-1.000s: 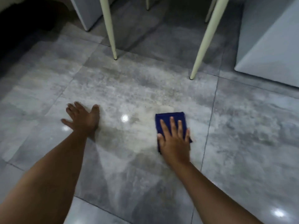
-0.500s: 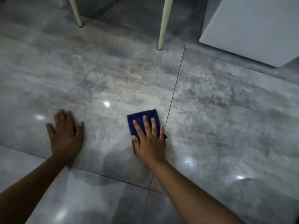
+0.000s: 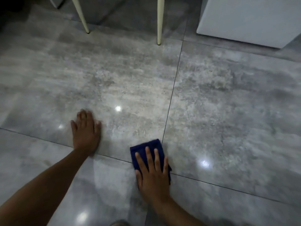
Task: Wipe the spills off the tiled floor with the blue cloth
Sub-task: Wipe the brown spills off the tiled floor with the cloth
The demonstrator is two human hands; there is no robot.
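Hands both flat on the tiled floor (image 3: 228,111). Right grip (image 3: 152,175) presses the folded blue cloth (image 3: 146,146) down, fingers straight and spread, nothing curled round it. The cloth sits on a crossing of tile joints, far edge showing beyond the fingertips. Left grip (image 3: 86,132) holds nothing — palm on bare tile, well left of the right grip. Two cream legs (image 3: 160,20) and a white cabinet (image 3: 252,18) stand far beyond both.

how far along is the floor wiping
Done: unclear; no puddle stands out on the tiled floor. In hand: the right hand presses the blue cloth flat at a grout crossing, left hand flat on the tile. Left: the pale patch ahead may need a pass.
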